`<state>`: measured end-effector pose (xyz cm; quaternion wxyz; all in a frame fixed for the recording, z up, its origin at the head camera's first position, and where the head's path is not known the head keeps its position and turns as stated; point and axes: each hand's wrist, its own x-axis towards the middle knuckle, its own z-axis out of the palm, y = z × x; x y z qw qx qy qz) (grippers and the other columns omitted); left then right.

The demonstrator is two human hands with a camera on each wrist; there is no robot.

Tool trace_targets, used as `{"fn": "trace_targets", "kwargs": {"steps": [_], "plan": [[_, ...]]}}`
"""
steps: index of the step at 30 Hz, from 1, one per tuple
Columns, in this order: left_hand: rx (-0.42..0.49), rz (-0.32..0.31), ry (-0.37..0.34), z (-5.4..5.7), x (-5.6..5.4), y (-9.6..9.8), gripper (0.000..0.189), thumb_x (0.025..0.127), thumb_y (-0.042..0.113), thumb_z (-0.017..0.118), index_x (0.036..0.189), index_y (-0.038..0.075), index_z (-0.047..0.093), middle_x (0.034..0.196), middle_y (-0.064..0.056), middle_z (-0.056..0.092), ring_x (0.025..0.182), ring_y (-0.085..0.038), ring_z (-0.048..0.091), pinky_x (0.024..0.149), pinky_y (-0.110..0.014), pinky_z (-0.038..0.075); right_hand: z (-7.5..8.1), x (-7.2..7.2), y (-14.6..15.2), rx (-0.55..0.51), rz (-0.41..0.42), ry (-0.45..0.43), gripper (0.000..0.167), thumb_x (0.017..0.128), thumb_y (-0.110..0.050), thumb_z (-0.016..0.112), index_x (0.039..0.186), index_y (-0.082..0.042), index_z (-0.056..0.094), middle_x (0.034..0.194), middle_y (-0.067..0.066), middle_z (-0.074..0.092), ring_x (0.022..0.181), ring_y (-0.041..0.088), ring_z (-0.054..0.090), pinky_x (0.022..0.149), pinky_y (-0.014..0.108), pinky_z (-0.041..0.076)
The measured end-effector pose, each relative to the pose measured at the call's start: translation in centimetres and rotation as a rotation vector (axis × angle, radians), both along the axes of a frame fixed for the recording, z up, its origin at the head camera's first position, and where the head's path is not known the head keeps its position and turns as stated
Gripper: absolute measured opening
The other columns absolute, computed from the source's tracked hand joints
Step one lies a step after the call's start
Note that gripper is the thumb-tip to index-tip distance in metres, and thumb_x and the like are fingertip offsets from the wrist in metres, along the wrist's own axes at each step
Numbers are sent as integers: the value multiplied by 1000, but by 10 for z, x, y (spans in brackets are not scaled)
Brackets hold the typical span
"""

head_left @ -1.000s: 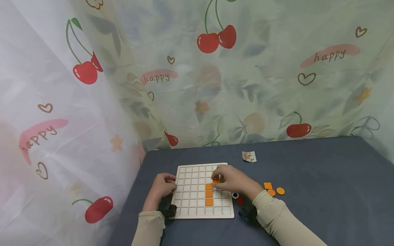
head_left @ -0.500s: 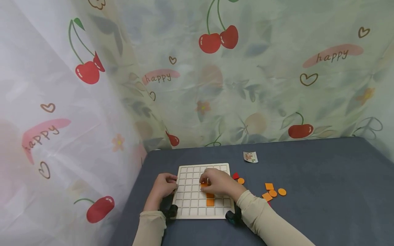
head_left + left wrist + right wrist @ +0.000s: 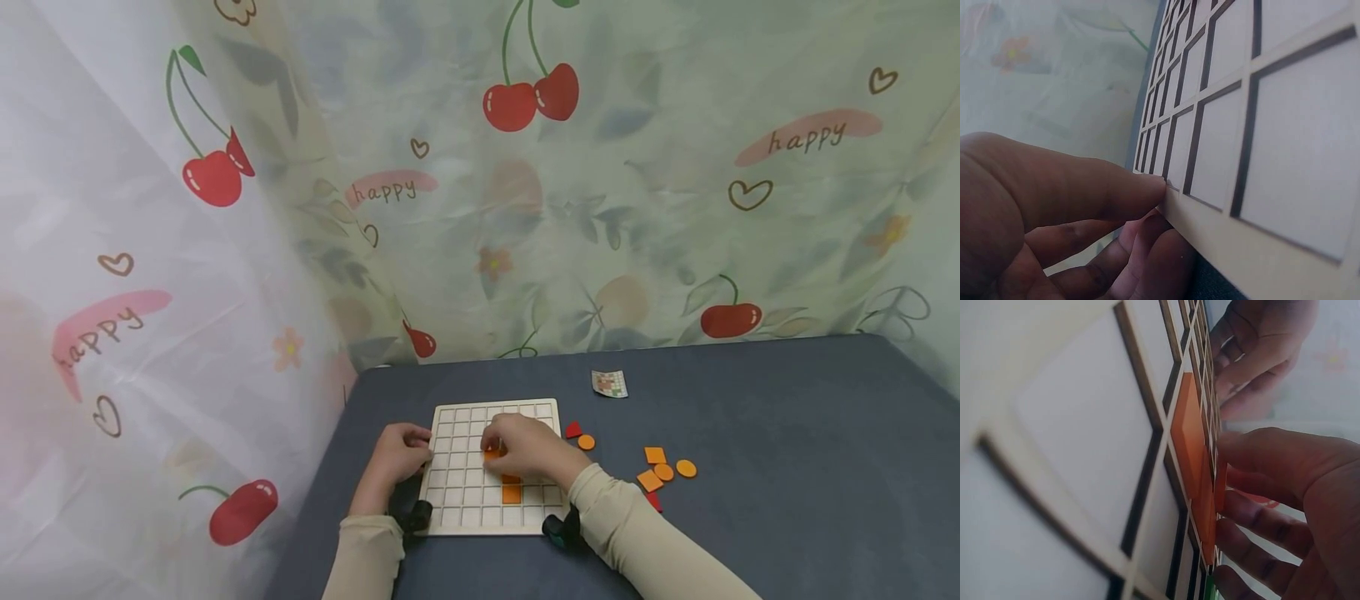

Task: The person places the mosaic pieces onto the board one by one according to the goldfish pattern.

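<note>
A pale wooden grid board (image 3: 459, 492) lies on the dark table. My left hand (image 3: 401, 450) grips its left edge; in the left wrist view the thumb (image 3: 1122, 187) is on the rim and the fingers curl below. My right hand (image 3: 528, 446) pinches an orange square tile (image 3: 491, 455) over the middle of the board. Orange square tiles (image 3: 512, 494) sit in a column of cells, partly hidden by that hand. In the right wrist view, the pinched tile (image 3: 1221, 490) stands beyond the seated orange tiles (image 3: 1188, 434), and a green piece (image 3: 1210, 586) shows low down.
Right of the board lie a red piece (image 3: 573, 429) and an orange disc (image 3: 587, 442). Farther right are orange squares (image 3: 655, 455), more orange discs (image 3: 686, 468) and another red piece (image 3: 654, 501). A small patterned card (image 3: 609, 383) lies behind. A printed curtain (image 3: 600, 208) hangs along the back.
My right hand has moved left across the board with the orange tile, from the upper right cells to the middle. Red and orange pieces beside the board have come into view. My left hand stays put.
</note>
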<state>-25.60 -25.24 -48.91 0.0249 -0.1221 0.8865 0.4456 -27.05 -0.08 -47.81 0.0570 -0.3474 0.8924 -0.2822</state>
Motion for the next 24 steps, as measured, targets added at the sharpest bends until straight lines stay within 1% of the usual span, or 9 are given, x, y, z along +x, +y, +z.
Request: {"fn": "trace_targets", "kwargs": {"steps": [7,16,24], "plan": [[-1,0,-4,0,0,0,27,88,-2,74,114,-2,75,98,-15,71,81,-22,68,66,-36,61,-1,-1,0,2,12,9,16,91,-20,80,107,-15,79,100,-3,68,85,10,58,78,30,52],[-6,2,9,1,0,-1,26,87,-2,74,113,-2,75,96,-14,71,79,-22,67,64,-35,60,-1,-1,0,-11,16,3,15,92,-15,79,107,-13,79,101,0,69,87,11,59,78,31,53],[8,-8,8,3,4,1,30,87,-3,73,117,-3,74,97,-15,70,79,-22,67,64,-35,60,4,2,5,-17,3,-8,14,95,-17,78,108,-14,79,104,1,71,92,14,63,81,33,55]]}}
